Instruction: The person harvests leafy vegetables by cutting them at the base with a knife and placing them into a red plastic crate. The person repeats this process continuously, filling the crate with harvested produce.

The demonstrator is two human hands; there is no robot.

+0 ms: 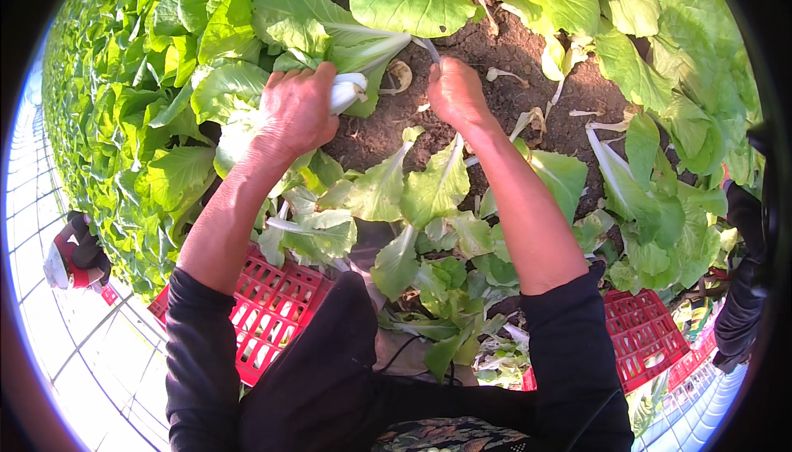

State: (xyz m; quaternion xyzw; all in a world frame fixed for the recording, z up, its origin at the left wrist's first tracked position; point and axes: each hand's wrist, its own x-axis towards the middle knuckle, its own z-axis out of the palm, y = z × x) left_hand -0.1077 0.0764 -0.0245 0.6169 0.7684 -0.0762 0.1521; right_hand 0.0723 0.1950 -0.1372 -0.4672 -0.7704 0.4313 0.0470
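My left hand is wrapped around a leafy green cabbage plant, and its pale cut-looking stem end shows beside my thumb. My right hand is closed in a fist around a tool, probably a knife; its narrow grey blade reaches up from the fist and its handle is hidden. The blade's far end meets the white base of a broad-leafed plant, which spreads left above my left hand. Below my hands, loose leaves lie on brown soil.
Dense leafy plants fill the left, with more at upper right. Red plastic crates with pale produce stand beside my legs, another crate at right. One person crouches far left; a dark sleeve shows at the right edge.
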